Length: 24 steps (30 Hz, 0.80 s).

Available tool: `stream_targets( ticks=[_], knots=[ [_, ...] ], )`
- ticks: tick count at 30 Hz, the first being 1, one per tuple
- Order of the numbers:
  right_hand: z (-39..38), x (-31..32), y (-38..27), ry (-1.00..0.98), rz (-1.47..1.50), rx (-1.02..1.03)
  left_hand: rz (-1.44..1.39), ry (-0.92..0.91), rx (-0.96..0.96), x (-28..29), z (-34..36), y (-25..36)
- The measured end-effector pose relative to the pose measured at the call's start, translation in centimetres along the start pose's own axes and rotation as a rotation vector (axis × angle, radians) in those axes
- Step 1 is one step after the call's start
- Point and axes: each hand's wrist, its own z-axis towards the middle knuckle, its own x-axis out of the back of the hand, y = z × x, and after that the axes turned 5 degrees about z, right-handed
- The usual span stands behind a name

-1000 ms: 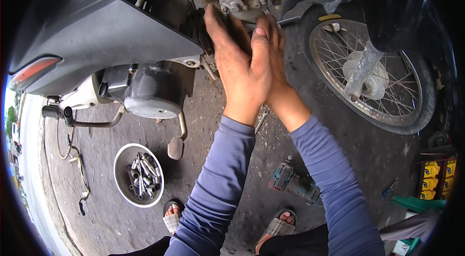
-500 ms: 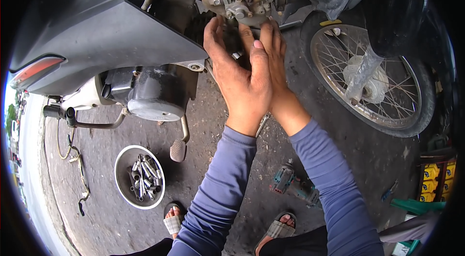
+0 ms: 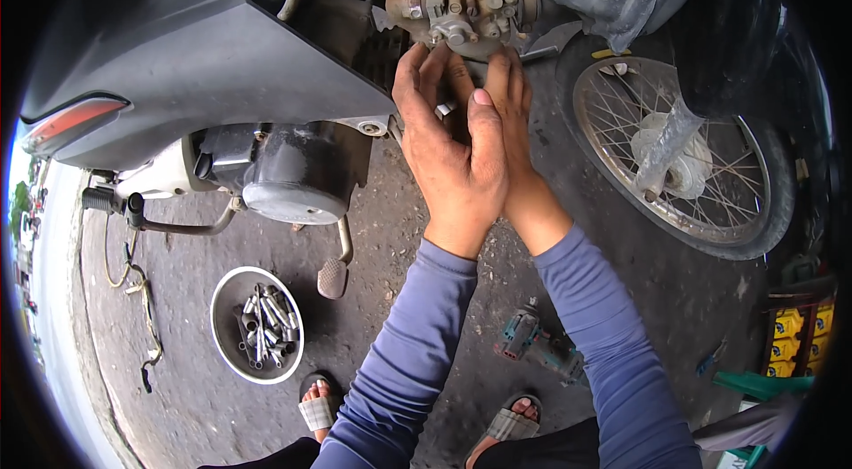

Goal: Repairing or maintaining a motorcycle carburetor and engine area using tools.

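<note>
Both my hands are raised close together beneath a dirty carburetor [image 3: 463, 3] on a motorcycle. My left hand [image 3: 453, 163] has its fingers curled up toward the carburetor's underside, and its thumb lies across my right hand. Behind that thumb, my right hand [image 3: 524, 172] also curls its fingers up at the bowl, with its own thumb hidden. A small silvery piece [image 3: 445, 110] shows in the gap between the hands; its kind is not clear. The fingertips touch or nearly touch the carburetor's underside, and what they grip is hidden.
Grey body panel [image 3: 213, 61] and engine cover [image 3: 297, 172] stand at left, above a foot pedal [image 3: 333, 278]. Below sits a bowl [image 3: 222, 354] of sockets. A cordless power tool [image 3: 524, 336] lies near my right foot. The spoked wheel [image 3: 754, 229] is at right.
The view has shifted slightly, so the carburetor and hands appear a little lower and further right. My hands keep nearly the same pose under the carburetor.
</note>
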Motion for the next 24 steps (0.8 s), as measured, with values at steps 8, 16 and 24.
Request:
stream_targets(
  ticks=[8,16,24],
  knots=[
    [0.13,0.54,-0.34,-0.011,-0.002,-0.001,0.246,0.004,-0.262,0.10,-0.02,-0.51],
    [0.07,0.36,-0.23,0.033,0.036,0.017,0.249,-0.019,-0.223,0.23,-0.34,-0.33],
    [0.16,0.44,-0.52,0.004,0.013,-0.037,0.171,-0.009,-0.264,0.24,-0.11,-1.03]
  ],
)
